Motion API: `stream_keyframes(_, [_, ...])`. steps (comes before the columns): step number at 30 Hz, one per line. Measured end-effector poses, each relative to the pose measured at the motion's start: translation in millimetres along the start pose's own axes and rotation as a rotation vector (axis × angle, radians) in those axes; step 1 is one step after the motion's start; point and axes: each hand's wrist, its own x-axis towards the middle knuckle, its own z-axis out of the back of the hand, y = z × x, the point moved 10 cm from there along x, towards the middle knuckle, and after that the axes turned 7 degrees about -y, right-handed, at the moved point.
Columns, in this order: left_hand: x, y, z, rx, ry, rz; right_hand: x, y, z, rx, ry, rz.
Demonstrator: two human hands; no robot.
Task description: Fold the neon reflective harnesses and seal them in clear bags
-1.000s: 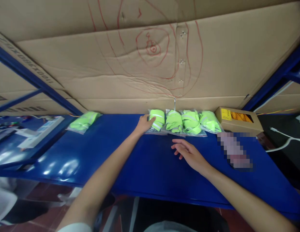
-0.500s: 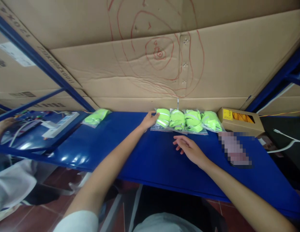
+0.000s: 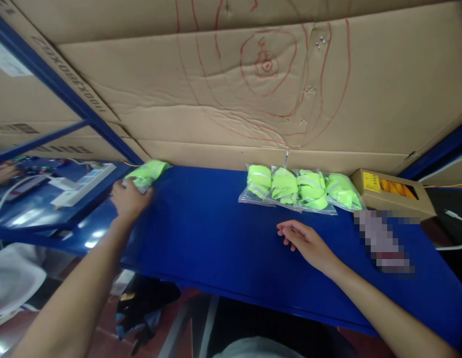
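My left hand lies over the near end of a clear plastic bag of neon yellow-green reflective fabric at the table's back left. Its thumb and fingers curve round the bag; the fingertips are partly hidden. Farther right, several similar bags of neon fabric stand side by side against the cardboard, showing silver strips and zip edges. My right hand hovers in front of that row, fingers loosely bent and apart, holding nothing.
The blue table backs onto a cardboard panel with red rings drawn on it. A cardboard box and a blurred-out object are at the right. Beyond the blue frame are a white power strip and another person's hand.
My left hand has left the leftmost bag of the row and moved left onto the separate bag. My right hand keeps much the same pose; the view has shifted slightly.
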Motion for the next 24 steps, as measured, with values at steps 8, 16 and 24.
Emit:
stream_keyframes(8, [25.2, 25.6, -37.3, 0.101, 0.145, -0.027, 5.3, -2.9, 3.7, -0.002, -0.014, -0.004])
stream_keyframes(16, [28.7, -1.8, -52.6, 0.215, 0.163, -0.021, 6.9, -7.7, 7.6, -0.056, -0.011, -0.028])
stream_keyframes(24, [-41.2, -77.5, -35.7, 0.37, 0.278, -0.328, 6.3, -7.3, 3.0, -0.061, 0.019, -0.008])
